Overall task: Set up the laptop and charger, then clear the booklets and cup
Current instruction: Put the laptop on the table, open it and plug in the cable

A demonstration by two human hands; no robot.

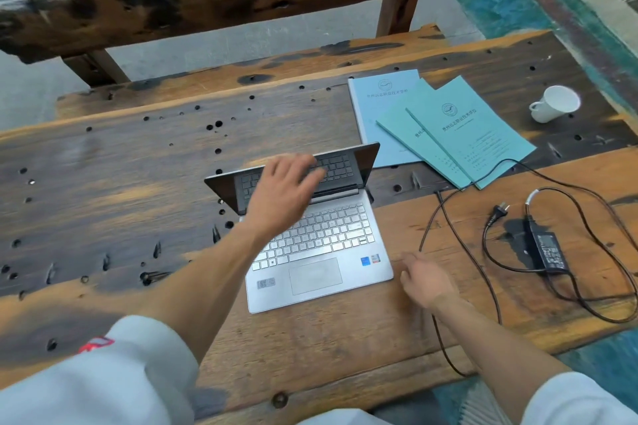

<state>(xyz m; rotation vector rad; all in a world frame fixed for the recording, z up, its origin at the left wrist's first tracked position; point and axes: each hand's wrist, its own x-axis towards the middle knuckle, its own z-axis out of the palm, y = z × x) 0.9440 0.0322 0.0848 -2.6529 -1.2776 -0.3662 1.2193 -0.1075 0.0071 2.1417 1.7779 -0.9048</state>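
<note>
A silver laptop (321, 252) lies on the wooden table (138, 183), its lid partly raised with the dark screen mirroring the keys. My left hand (283, 193) hovers over the screen and hinge, fingers spread, holding nothing. To the right of the laptop's front corner, my right hand (426, 281) rests open on the table, beside the charger cable. The black charger brick (549, 252) with its plug (499, 212) and looping cable (445, 214) lies at the right. Three teal booklets (459, 128) are fanned out behind the laptop. A white cup (556, 103) lies tipped at the far right.
A rough dark wooden bench back (207, 0) runs along the far side of the table. The charger cable hangs over the table's near edge. A teal patterned floor (518, 3) shows at the right.
</note>
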